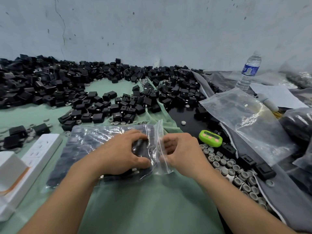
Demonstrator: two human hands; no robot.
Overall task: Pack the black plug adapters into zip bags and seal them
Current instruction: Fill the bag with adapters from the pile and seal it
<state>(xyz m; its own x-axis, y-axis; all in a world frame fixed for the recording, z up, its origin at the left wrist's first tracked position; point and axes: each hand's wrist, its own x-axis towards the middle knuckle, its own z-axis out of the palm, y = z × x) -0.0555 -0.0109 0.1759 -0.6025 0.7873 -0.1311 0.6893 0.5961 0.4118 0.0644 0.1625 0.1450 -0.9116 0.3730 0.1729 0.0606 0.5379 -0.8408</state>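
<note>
Zip bag (full of adapters), long axis left-right, mouth rightward, left hand gripping it, right hand pinching mouth

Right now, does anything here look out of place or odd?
Nothing looks damaged. The zip bag under the left hand is full, but its mouth, pinched by the right hand, is crumpled and looks unsealed. Small grey caps lie scattered beside it.

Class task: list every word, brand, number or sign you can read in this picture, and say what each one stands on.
No text here can be read with certainty.
The blue label on the water bottle has white print, too blurred to read.
The screen of the green timer is too small to read.
The white power strip shows no legible marking.
</note>
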